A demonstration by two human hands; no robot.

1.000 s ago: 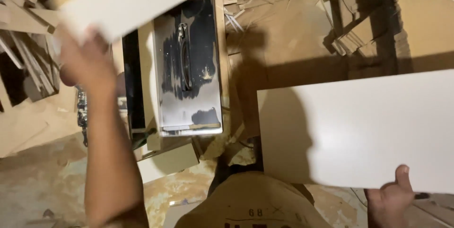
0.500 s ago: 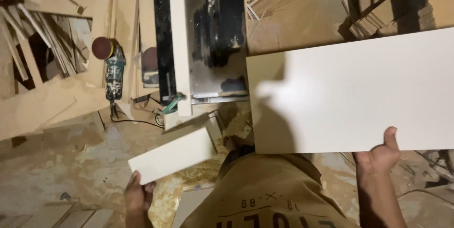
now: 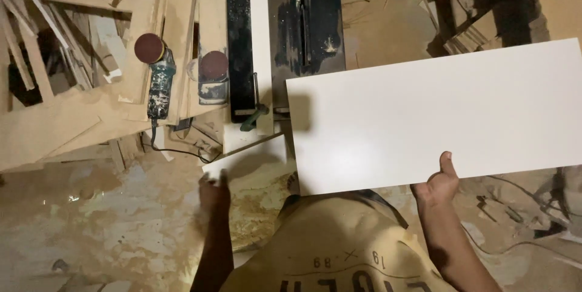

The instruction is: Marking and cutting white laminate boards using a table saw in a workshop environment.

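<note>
Two hands grip boards: right hand [image 3: 441,184] pinches the large white panel [image 3: 436,113] by its near edge (thumb on top, keeping it level), left hand [image 3: 213,190] clasps a narrow offcut [image 3: 245,159] beside the saw table [image 3: 291,31].

A dusty floor [image 3: 91,231] is seen below, strewn with sawdust. A table saw [image 3: 285,37] is set on it, its dark top streaked with dust and a white fence [image 3: 259,43] laid along it. To the left, wood offcuts [image 3: 54,116] are piled in a loose heap; a grinder [image 3: 159,83] and a second sanding tool [image 3: 213,77] are rested on the boards, and a black cable [image 3: 176,149] is trailed from the grinder to the floor. More scraps [image 3: 473,25] are scattered at upper right.
</note>
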